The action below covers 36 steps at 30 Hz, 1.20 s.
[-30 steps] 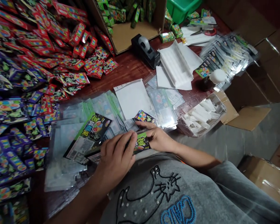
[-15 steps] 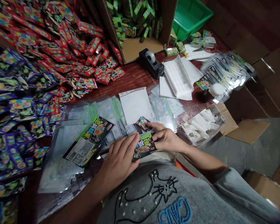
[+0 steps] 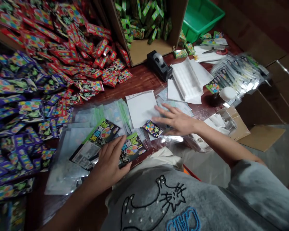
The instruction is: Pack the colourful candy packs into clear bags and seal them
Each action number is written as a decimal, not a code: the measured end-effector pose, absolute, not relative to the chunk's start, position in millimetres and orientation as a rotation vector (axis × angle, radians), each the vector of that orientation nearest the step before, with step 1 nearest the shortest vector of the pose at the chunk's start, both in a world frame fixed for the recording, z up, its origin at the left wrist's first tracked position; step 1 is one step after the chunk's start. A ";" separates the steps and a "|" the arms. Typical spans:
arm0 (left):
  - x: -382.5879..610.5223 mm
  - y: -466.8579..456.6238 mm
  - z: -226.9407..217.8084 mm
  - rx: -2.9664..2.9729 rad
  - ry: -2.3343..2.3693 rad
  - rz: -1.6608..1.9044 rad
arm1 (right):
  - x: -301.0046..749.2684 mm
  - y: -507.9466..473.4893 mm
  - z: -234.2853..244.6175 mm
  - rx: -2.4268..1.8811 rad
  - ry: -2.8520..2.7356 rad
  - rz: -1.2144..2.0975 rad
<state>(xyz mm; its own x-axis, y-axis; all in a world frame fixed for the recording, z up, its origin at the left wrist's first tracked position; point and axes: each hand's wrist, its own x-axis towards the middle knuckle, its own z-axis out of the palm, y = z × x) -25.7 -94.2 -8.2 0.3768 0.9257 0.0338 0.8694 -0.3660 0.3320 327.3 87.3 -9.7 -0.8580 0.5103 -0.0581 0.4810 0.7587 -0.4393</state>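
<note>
My left hand (image 3: 112, 157) lies with fingers stretched out and thumb apart on a black printed packet (image 3: 133, 148) with a green top band. Partly beneath the same hand is a second black and green packet (image 3: 102, 136), with a pale panel showing. To the right, my right hand (image 3: 175, 121) is spread, its fingers reaching over the edge of a white paper sheet (image 3: 141, 107). Just below those fingertips sits a small purple, colourfully printed packet (image 3: 153, 129). Clear plastic bags (image 3: 62, 163) are layered left of my left hand.
Heaps of red packets (image 3: 74, 45) and purple packets (image 3: 19, 128) fill the left. Behind stand a carton (image 3: 149, 53) of green boxes, a green bin (image 3: 202, 22) and a tape dispenser (image 3: 160, 65). Rightward are a white-capped bottle (image 3: 227, 94), scissors (image 3: 221, 51) and stacked filled bags (image 3: 240, 73).
My right hand has left the black packet and opened, moving up and right over the papers. My left hand and that packet have shifted left. The view has moved slightly.
</note>
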 end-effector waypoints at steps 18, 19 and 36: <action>-25.4 -95.8 4.6 2.128 1.685 0.448 | 271.3 67.8 25.1 -0.458 -2.662 0.478; -24.4 -95.8 4.9 2.114 1.715 0.457 | 271.1 64.4 25.8 -0.475 -2.686 0.448; -33.3 -95.6 8.0 2.242 1.630 0.370 | 284.1 78.0 47.5 -0.128 -2.850 0.920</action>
<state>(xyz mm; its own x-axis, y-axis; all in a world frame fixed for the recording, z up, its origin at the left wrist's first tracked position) -33.3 -95.6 8.0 0.3067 0.9518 0.0087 0.8624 -0.2818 0.4206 284.1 78.0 47.5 -0.9860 0.1246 0.1105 0.0365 0.8090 -0.5866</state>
